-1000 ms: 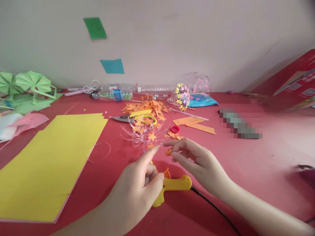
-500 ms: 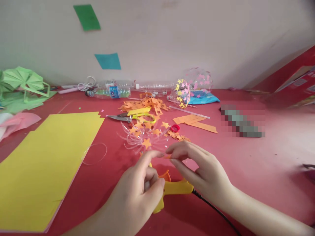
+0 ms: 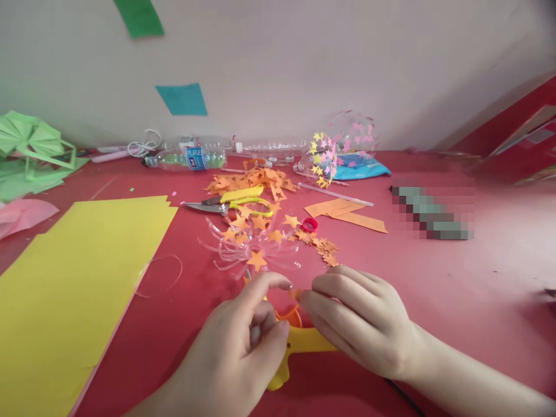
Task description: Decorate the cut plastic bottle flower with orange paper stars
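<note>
My right hand (image 3: 365, 321) pinches a small orange paper star (image 3: 295, 294) between thumb and fingertips. Close to that star is the bent index fingertip of my left hand (image 3: 243, 341); its thumb is held apart and the other fingers curl loosely, with nothing seen in them. Beneath both hands lies a yellow glue gun (image 3: 310, 340) with an orange trigger (image 3: 292, 317), partly covered by them. Just beyond is a clear plastic bottle piece cut into splayed strips (image 3: 230, 250), with orange stars on some strips.
Scissors (image 3: 204, 207) and a yellow cutter (image 3: 242, 194) lie before a heap of orange scraps (image 3: 243, 182). Yellow sheets (image 3: 87, 289) spread at left. Bottles (image 3: 174, 159) line the wall. Orange strips (image 3: 347, 213), a red ring (image 3: 310, 225) and loose stars (image 3: 326, 249) sit beyond my right hand.
My right hand has turned more knuckles-up and dropped slightly, covering the glue gun's cable end. The orange star has lowered a little with it. The whole view has shifted slightly.
</note>
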`<action>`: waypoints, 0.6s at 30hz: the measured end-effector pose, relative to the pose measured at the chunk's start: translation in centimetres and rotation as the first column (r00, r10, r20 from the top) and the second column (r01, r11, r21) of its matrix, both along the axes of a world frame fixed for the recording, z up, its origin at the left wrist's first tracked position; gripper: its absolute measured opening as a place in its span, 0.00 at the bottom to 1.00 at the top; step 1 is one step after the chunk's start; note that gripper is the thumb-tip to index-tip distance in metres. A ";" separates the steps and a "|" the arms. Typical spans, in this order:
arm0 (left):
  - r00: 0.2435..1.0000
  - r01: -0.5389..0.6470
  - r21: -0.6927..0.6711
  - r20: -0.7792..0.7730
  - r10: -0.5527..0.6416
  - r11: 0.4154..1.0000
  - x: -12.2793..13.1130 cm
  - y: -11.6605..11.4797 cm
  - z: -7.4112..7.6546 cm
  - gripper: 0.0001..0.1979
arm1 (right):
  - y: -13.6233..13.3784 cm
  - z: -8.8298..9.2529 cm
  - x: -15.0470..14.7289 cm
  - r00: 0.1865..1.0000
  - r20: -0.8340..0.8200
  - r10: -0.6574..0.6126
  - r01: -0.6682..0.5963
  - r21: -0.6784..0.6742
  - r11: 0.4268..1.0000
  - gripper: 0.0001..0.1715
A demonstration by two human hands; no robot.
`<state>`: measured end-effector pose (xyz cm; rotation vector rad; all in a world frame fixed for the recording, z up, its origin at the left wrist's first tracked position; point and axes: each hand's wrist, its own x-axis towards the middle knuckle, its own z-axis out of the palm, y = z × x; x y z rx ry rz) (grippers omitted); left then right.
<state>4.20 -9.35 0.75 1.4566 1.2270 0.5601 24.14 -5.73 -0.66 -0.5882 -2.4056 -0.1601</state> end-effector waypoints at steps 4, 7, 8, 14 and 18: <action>1.000 0.007 -0.007 0.020 -0.007 1.000 -0.1 0.0 -0.3 0.19 | -0.1 -0.1 0.1 1.000 -0.019 -0.012 0.012 -0.021 1.000 0.07; 1.000 0.009 0.002 0.014 -0.009 1.000 -0.1 -0.1 -0.4 0.19 | 0.0 -0.1 -0.1 0.999 -0.037 -0.021 0.019 -0.054 0.998 0.07; 1.000 0.013 -0.002 0.013 -0.013 1.000 -0.1 -0.1 -0.4 0.19 | 0.0 -0.1 -0.2 0.999 -0.046 -0.026 0.023 -0.064 0.998 0.07; 0.999 -0.013 -0.022 0.037 0.014 1.000 0.2 -0.2 -0.3 0.18 | 0.2 -0.1 -0.8 0.995 -0.084 -0.061 0.052 -0.106 0.993 0.08; 0.998 -0.028 -0.034 0.049 0.030 0.999 0.1 -0.3 -0.2 0.19 | 0.2 0.0 -1.0 0.990 -0.110 -0.090 0.077 -0.116 0.990 0.07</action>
